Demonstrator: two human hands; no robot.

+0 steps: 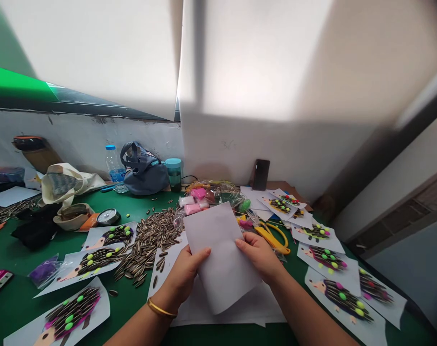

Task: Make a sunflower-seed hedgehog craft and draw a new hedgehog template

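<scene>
A blank white sheet of paper (222, 259) is held up at the centre, slightly tilted. My left hand (184, 271) grips its left edge, thumb on the front face. On the right edge, my right hand (260, 254) holds it the same way, fingers behind. Below the sheet, more white paper (247, 307) lies on the green table (139, 322). Just left of that is a heap of striped sunflower seeds (150, 245), with a few seeds on the paper. Beyond the held sheet sit pink and white clay packets (193, 204).
Hedgehog pictures made with seeds lie at left (72, 312) and right (344, 302). Yellow-handled scissors (274, 238) lie right of centre. At the back stand a phone (260, 174), a blue bag (144, 173), a teal-lidded jar (174, 174) and a bottle (115, 168).
</scene>
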